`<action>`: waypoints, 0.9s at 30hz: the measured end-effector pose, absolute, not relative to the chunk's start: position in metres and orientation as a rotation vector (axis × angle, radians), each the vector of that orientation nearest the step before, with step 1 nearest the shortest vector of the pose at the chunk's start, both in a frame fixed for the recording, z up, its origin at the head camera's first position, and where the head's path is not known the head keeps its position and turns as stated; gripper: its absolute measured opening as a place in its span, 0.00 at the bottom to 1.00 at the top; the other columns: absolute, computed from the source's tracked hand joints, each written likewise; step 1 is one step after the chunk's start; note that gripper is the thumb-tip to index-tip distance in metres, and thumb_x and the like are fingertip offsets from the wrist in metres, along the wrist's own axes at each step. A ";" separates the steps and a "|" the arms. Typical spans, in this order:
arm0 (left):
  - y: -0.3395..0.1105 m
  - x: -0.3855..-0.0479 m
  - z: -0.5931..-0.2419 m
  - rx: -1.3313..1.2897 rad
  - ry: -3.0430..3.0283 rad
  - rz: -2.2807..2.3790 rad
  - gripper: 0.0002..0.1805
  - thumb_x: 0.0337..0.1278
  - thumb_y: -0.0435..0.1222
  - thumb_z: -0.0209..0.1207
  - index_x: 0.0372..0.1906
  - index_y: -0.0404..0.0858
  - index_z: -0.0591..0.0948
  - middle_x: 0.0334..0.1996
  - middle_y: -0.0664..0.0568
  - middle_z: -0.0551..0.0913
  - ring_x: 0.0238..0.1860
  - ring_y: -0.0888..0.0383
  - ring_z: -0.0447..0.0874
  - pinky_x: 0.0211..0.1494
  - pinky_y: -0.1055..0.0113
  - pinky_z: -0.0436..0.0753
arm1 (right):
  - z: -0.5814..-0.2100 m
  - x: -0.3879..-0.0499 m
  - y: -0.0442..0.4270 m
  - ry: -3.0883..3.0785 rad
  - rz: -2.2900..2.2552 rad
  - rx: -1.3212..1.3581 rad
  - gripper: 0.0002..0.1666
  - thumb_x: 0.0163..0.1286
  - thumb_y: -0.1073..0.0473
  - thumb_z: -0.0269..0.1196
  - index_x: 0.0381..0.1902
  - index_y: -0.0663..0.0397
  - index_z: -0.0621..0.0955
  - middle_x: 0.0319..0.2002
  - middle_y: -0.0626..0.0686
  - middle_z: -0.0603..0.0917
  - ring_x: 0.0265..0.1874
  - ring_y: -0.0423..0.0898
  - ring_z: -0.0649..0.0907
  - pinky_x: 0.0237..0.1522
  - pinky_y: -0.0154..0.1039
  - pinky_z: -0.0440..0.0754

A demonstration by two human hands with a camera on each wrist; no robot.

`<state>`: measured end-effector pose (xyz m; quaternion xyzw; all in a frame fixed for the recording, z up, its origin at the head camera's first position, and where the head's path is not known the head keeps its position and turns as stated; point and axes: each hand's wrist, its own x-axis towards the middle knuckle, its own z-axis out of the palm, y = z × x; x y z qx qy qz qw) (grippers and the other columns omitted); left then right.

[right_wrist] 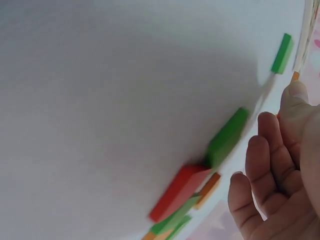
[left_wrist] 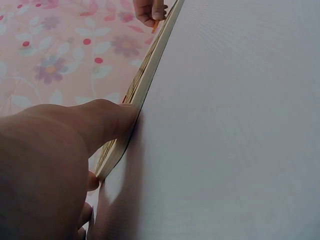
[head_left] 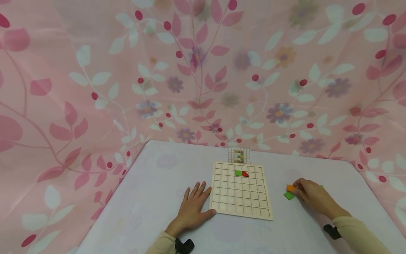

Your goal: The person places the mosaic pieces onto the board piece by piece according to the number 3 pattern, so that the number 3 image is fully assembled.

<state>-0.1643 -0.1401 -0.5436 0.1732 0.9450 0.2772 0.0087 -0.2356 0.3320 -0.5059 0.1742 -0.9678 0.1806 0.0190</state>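
A light wooden grid board (head_left: pixel 241 197) lies on the table, with a green square tile (head_left: pixel 238 173) and a red tile (head_left: pixel 245 174) with one rounded side set side by side in an upper row. My left hand (head_left: pixel 191 210) rests with fingers spread at the board's left edge, its thumb against the near left corner. Off to the right, my right hand (head_left: pixel 314 197) pinches an orange tile (head_left: pixel 290 188) between thumb and fingers. Just under that tile lies a loose green tile (head_left: pixel 289 195) on the table.
Behind the board lies a small pattern card (head_left: pixel 239 155) with coloured squares on a grid. In the right wrist view, a red tile (right_wrist: pixel 180 192), a green tile (right_wrist: pixel 227 137) and several others lie near the right hand. Floral cloth (head_left: pixel 203 70) hangs behind the white table (head_left: pixel 152 176).
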 end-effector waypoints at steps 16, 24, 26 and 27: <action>-0.140 -0.164 -0.542 0.541 2.948 0.883 0.46 0.67 0.60 0.60 0.82 0.43 0.66 0.86 0.44 0.57 0.87 0.40 0.47 0.84 0.31 0.44 | -0.491 -0.255 0.267 -3.017 0.592 0.629 0.11 0.74 0.61 0.69 0.49 0.60 0.83 0.36 0.49 0.84 0.33 0.43 0.78 0.39 0.43 0.84; -0.139 -0.164 -0.544 0.541 2.945 0.885 0.45 0.67 0.61 0.60 0.82 0.43 0.66 0.86 0.44 0.56 0.87 0.40 0.46 0.84 0.32 0.43 | -0.490 -0.266 0.239 -3.030 0.599 0.644 0.11 0.76 0.60 0.67 0.52 0.57 0.83 0.38 0.49 0.84 0.37 0.44 0.80 0.45 0.47 0.86; -0.139 -0.165 -0.545 0.546 2.948 0.884 0.45 0.68 0.61 0.59 0.83 0.43 0.66 0.86 0.44 0.56 0.87 0.40 0.47 0.84 0.31 0.44 | -0.490 -0.270 0.232 -3.029 0.601 0.649 0.11 0.76 0.59 0.67 0.52 0.56 0.83 0.39 0.49 0.85 0.38 0.44 0.81 0.45 0.47 0.86; -0.139 -0.165 -0.546 0.547 2.948 0.881 0.45 0.68 0.61 0.59 0.83 0.44 0.66 0.86 0.44 0.56 0.87 0.40 0.46 0.84 0.31 0.44 | -0.490 -0.272 0.230 -3.027 0.597 0.653 0.11 0.76 0.59 0.67 0.51 0.56 0.83 0.39 0.49 0.85 0.38 0.44 0.81 0.45 0.46 0.86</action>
